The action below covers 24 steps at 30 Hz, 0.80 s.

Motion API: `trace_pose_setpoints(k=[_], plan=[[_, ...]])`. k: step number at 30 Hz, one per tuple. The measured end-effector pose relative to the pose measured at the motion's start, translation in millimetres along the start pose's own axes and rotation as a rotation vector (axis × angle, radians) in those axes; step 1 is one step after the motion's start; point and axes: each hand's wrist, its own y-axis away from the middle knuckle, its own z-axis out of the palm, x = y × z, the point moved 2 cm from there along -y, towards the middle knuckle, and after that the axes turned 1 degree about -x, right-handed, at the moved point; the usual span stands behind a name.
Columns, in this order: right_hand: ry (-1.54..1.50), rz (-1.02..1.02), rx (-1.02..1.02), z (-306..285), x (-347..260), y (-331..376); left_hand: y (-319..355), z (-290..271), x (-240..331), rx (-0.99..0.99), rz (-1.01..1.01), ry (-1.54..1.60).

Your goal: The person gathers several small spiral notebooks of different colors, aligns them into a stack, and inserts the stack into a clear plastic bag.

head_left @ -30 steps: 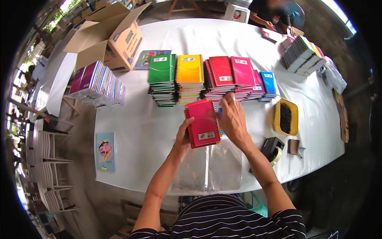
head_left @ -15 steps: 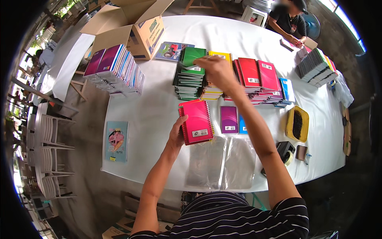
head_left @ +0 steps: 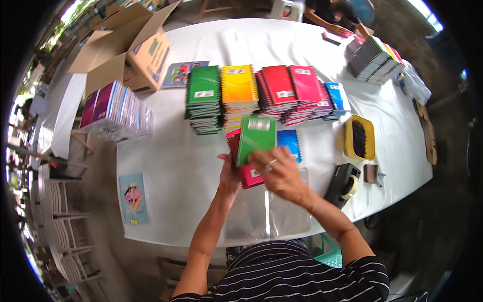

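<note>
My left hand [head_left: 230, 173] is closed round the left edge of a small stack of spiral notebooks, with a pink notebook [head_left: 251, 176] showing at its lower end. Over that stack, my right hand [head_left: 282, 173] grips the lower end of a green spiral notebook [head_left: 257, 135]. A blue notebook [head_left: 289, 144] lies on the table just right of the green one. Clear plastic sleeves [head_left: 246, 216] lie flat below my hands. Beyond them stand a green notebook stack [head_left: 204, 98], a yellow stack [head_left: 238, 90], a red stack [head_left: 276, 85] and a pink stack [head_left: 305, 85].
A tape dispenser [head_left: 344, 183] and a yellow tub [head_left: 371, 138] of dark bits are at the right. An open carton [head_left: 146, 60] and a purple-topped notebook stack [head_left: 118, 113] stand at the left. A person [head_left: 334, 17] sits across the table [head_left: 171, 201].
My right hand has come back from the far stacks with a green notebook, now over the stack in my left hand. The view has shifted, so the table's things sit further left.
</note>
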Motion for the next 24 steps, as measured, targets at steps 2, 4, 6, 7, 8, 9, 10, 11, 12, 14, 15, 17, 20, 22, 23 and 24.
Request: trace_pose_setpoints(k=[2, 4, 6, 7, 8, 9, 10, 11, 12, 14, 15, 17, 20, 22, 23, 24], plan=[[-0.176, 0.045, -0.182, 14, -2, 28, -7, -9, -6, -0.211, 0.005, -0.172], [-0.295, 0.051, -0.107, -6, 33, 36, -3, -24, -17, -0.031, -0.063, -0.221], [-0.408, 0.412, 0.201, -10, 128, 57, -1, -28, -31, 0.025, -0.073, -0.274], [-0.409, 0.673, 0.23, -14, 185, 67, 0, -28, -38, 0.061, -0.073, -0.304], [-0.098, 0.757, 0.336, -19, 239, 74, 0, -20, -46, 0.083, -0.072, -0.332], [0.282, 0.827, 0.378, -21, 290, 92, -1, -2, -56, 0.097, -0.074, -0.356], [0.521, 0.97, 0.266, -16, 333, 119, -2, 11, -64, 0.114, -0.07, -0.379], [0.752, 1.103, 0.144, -15, 364, 141, -2, 17, -70, 0.127, -0.076, -0.371], [0.48, 1.283, 0.049, -16, 390, 153, -1, 21, -75, 0.146, -0.073, -0.362], [-0.122, 1.572, -0.169, -4, 415, 162, 1, 21, -83, 0.173, -0.023, -0.361], [0.021, 1.512, -0.193, 4, 417, 156, 1, 19, -86, 0.181, 0.024, -0.371], [0.266, 1.374, -0.118, 6, 415, 156, 0, 16, -96, 0.181, 0.074, -0.36], [0.481, 1.206, 0.15, -31, 419, 162, -4, 15, -113, 0.147, 0.075, -0.353], [0.266, 0.799, 0.258, -61, 399, 137, 0, 18, -118, 0.126, 0.086, -0.43], [0.024, 0.65, 0.171, -79, 380, 116, 3, 18, -122, 0.156, 0.082, -0.376], [-0.204, 0.492, 0.087, -101, 356, 95, 4, 18, -125, 0.168, 0.077, -0.333]])
